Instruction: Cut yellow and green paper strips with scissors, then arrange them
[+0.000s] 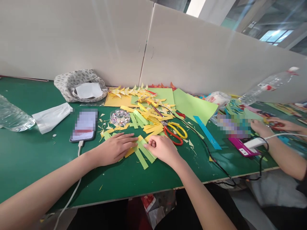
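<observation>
My left hand lies palm down with its fingers stretched out over yellow and green paper strips. Close beside it, my right hand has its fingers curled in against the thumb; whatever may be between them is hidden. Light-green paper strips lie on the table between and under both hands. Past the fingers is a heap of yellow paper strips. Scissors with one red and one yellow handle lie just beyond my right hand. A round clear dish of shiny gems sits behind my left hand.
A phone with a white cable lies left. A yellow glue gun rests on the heap, its black cord running right. Green paper sheets, a blue strip and a magenta power strip are rightward, near another person's hands. Bottles stand at both sides.
</observation>
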Demonstrator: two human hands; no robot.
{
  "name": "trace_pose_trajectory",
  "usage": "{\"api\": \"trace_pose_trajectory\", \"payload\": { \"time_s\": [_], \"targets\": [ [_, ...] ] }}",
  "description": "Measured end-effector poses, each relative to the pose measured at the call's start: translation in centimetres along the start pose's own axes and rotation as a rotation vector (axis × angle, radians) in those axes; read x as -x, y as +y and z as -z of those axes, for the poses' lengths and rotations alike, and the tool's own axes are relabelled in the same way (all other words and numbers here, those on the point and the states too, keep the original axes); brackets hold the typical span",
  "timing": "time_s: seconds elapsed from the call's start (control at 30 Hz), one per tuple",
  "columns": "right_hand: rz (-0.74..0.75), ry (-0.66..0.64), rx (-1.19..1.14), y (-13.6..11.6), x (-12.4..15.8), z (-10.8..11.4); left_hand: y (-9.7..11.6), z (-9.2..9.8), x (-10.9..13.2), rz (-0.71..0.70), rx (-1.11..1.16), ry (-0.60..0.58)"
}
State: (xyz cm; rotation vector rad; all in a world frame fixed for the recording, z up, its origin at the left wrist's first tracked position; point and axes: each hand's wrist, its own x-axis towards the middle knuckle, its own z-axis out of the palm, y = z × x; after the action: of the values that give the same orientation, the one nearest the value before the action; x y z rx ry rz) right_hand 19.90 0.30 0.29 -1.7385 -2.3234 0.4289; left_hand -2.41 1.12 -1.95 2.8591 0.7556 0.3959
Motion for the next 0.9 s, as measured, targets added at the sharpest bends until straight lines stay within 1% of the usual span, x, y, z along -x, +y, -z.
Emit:
{"api": "trace_pose_trajectory", "payload": {
  "time_s": [0.2, 0.27, 0.33, 0.43, 0.5, 0.57, 0.67, 0.73, 0.8, 0.9],
  "targets": [
    [0.058, 0.019, 0.039, -0.6, 0.1, 0.1, 0.1, 0.1, -0.1, 0.005, -0.019, -0.009],
    [0.054, 0.011, 0.003, -0.8, 0.0, 0.4, 0.2, 0.2, -0.1, 0.000, -0.012, -0.005],
    [0.033, -0.030, -0.094, -1.0, -0.1, 0.7, 0.2, 0.3, -0.1, 0.000, -0.001, 0.002],
    [-0.021, -0.096, -0.344, -1.0, -0.4, 1.2, 0.3, 0.5, -0.1, -0.002, 0.006, 0.016],
    [-0.046, -0.104, -0.516, -0.9, -0.7, 1.4, 0.3, 0.7, -0.2, -0.005, 0.003, 0.009],
    [-0.043, -0.114, -0.609, -0.8, -1.0, 1.5, 0.3, 0.8, -0.3, 0.001, -0.002, -0.010],
    [0.002, -0.169, -0.615, -0.6, -1.4, 1.4, 0.3, 1.0, -0.4, 0.008, 0.003, -0.036],
    [0.045, -0.170, -0.584, -0.4, -1.6, 1.1, 0.2, 1.0, -0.5, 0.007, 0.013, -0.054],
    [0.104, -0.126, -0.518, -0.2, -1.7, 0.7, 0.3, 1.1, -0.5, 0.016, 0.029, -0.049],
    [0.169, -0.022, -0.394, 0.0, -1.8, 0.1, 0.4, 1.4, -0.6, 0.048, 0.051, -0.004]
  ]
}}
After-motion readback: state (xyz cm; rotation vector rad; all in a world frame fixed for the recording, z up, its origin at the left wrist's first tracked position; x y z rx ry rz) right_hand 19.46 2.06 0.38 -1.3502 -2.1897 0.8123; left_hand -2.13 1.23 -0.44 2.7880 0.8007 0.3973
